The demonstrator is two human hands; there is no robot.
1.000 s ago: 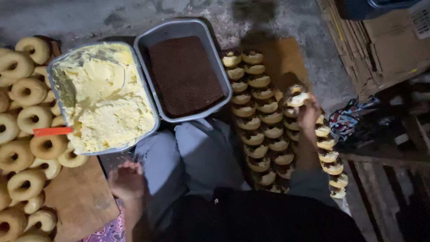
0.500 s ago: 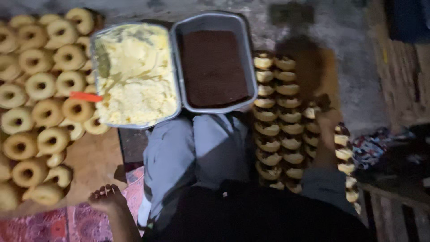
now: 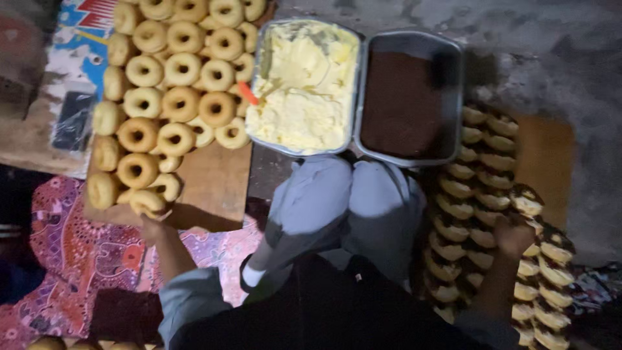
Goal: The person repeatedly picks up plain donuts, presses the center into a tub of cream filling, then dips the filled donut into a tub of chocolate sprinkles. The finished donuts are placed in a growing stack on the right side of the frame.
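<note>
Left hand [image 3: 150, 223] at the near edge of the board [image 3: 214, 188], fingers curled up around a plain donut [image 3: 148, 202] at the front of the pile. The donut sits on top of the fingertips and looks gripped from below, but it may yet rest partly on the board; cannot tell how firm the hold is.

Right hand [image 3: 515, 238] over the rows of filled donuts [image 3: 479, 201], closed into a loose fist. A filled donut [image 3: 528, 204] with a dark top lies just above the knuckles, touching or nearly so. Cannot tell whether the fingers have hold of it or only rest beside it.

Risks, as judged from here:
- The plain donut is at the very lip of the board. A shallow grip from underneath could let it roll off onto the patterned cloth [image 3: 78, 246].
- Neighbours in the plain pile lean on each other; pulling one may drag another off the edge.
- The filled rows are packed tight and stood on edge. A nudge from the right fist could topple a row or smear filling.

Cream tray [image 3: 304, 84] and chocolate tray [image 3: 411, 97] sit side by side beyond the knees, well apart from both hands. An orange handle [image 3: 247, 93] pokes out of the cream tray's left rim.
</note>
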